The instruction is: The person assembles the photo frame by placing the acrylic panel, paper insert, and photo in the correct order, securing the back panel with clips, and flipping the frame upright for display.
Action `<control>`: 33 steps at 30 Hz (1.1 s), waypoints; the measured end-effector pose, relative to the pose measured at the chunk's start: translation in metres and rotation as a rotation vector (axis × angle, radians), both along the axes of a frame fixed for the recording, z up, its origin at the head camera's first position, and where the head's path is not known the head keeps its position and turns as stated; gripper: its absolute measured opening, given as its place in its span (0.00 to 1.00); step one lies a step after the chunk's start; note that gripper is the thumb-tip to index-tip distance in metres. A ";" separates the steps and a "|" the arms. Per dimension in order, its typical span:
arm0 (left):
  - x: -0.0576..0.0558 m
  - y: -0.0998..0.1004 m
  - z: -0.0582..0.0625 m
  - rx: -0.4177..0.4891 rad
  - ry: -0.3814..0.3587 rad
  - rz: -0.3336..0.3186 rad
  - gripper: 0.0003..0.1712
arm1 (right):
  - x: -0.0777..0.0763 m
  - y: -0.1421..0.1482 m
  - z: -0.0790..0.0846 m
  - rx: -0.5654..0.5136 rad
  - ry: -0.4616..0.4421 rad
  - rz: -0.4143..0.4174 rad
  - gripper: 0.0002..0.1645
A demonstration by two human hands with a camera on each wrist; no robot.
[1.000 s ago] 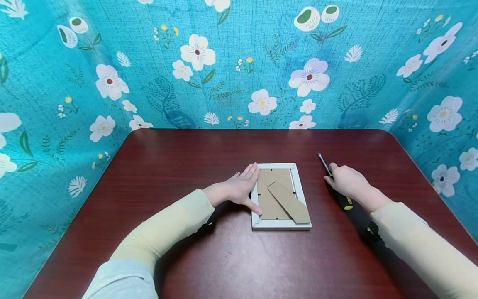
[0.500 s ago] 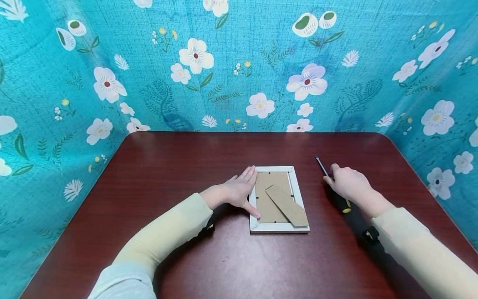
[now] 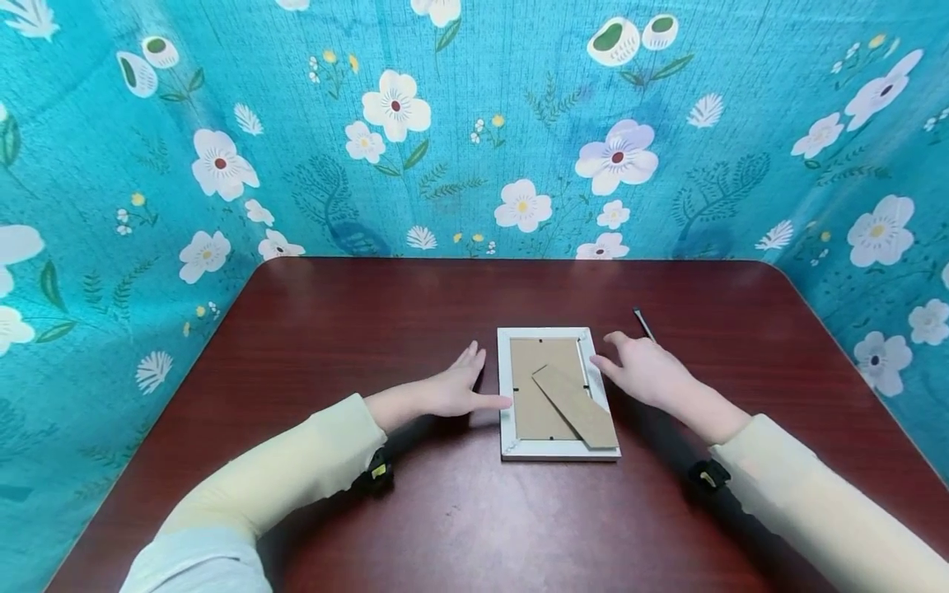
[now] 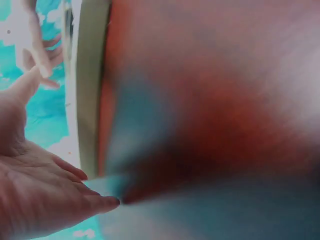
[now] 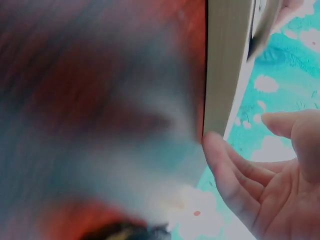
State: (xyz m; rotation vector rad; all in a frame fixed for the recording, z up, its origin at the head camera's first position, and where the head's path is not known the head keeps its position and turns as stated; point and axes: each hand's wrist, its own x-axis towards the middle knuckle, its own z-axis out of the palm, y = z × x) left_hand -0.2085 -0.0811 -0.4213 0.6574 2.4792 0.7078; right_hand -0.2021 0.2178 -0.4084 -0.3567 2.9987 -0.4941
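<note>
A white picture frame (image 3: 507,428) lies on the table with its brown backing board (image 3: 528,420) up. A brown stand flap (image 3: 574,408) slants across the board, and small black tabs sit along its edge. My left hand (image 3: 448,391) is at the frame's left side, fingers straight, thumb reaching to the left rim. By the right rim is my right hand (image 3: 652,372), its thumb tip near the rim and nothing held. A screwdriver (image 3: 644,324) lies just beyond the right hand, which hides its handle; only the shaft and flat tip show.
The dark red table (image 3: 371,305) reaches back to a blue flowered cloth (image 3: 445,123) that hangs at the rear and both sides. Black straps (image 3: 376,471) with a yellow mark sit at the wrists.
My right hand has let go of the screwdriver and moved left to the frame's right rim. My left hand has drawn back off the frame's upper left, toward the left.
</note>
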 end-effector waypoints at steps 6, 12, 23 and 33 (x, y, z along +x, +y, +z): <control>0.012 0.008 -0.008 0.030 -0.008 0.011 0.55 | -0.003 -0.012 -0.009 -0.089 -0.139 -0.031 0.40; 0.015 0.015 -0.006 0.031 0.006 0.035 0.55 | -0.005 -0.014 -0.016 -0.192 -0.152 -0.021 0.25; 0.015 0.017 -0.008 0.178 -0.059 0.071 0.56 | -0.005 -0.017 -0.015 -0.220 -0.186 -0.047 0.29; 0.015 0.016 0.002 0.662 -0.324 0.189 0.53 | -0.003 -0.016 -0.016 -0.323 -0.151 -0.064 0.30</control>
